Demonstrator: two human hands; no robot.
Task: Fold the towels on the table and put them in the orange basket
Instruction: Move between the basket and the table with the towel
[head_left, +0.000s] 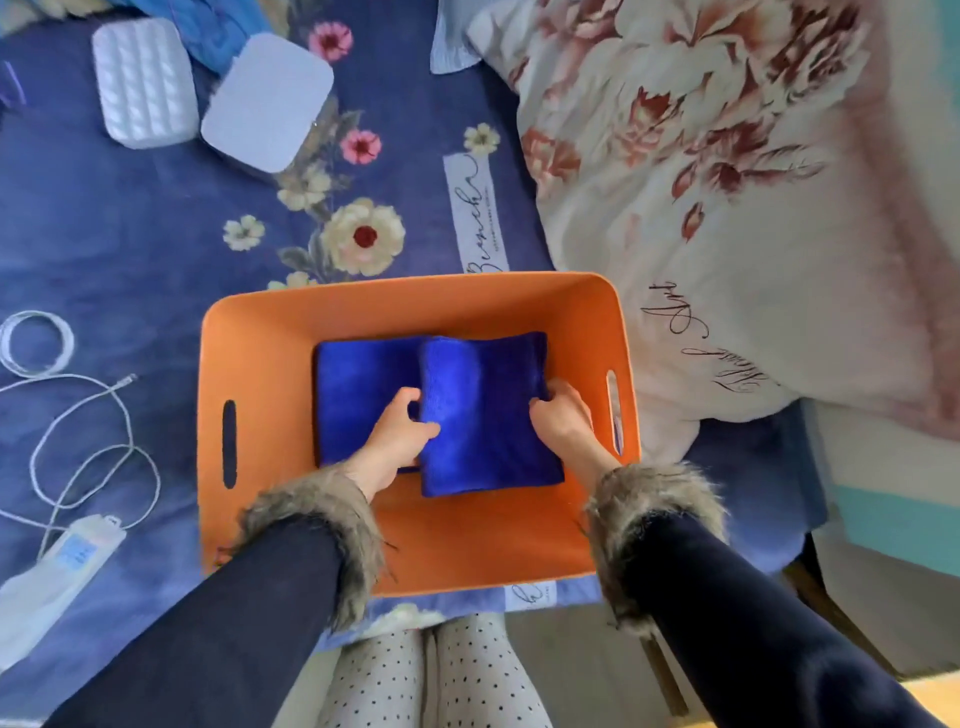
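Folded blue towel (488, 415) sits inside the orange basket (260, 332), held at both side edges & overlapping a second folded blue towel (358, 395) that lies flat on the basket floor at approx 9 o'clock of it. Left hand (395, 436) grips the top towel's left edge, fingers curled round it; right hand (561, 415) grips the right edge, fingers tucked under. Top towel looks a bit lifted/humped in the middle, so prob not fully laid down yet.

Progress, as a judgement: at least 2 towels folded & in the basket, this one in the last bit of placing. No loose towels show on the bench (130, 249) w/ its blue floral cover, so task looks near done, though edges of view are cut off.

Round the basket: white cable (78, 415) & a white device (67, 561) at 9 o'clock, two white boxes (265, 104) at 11 o'clock, floral quilt (727, 182) at 1–3 o'clock.
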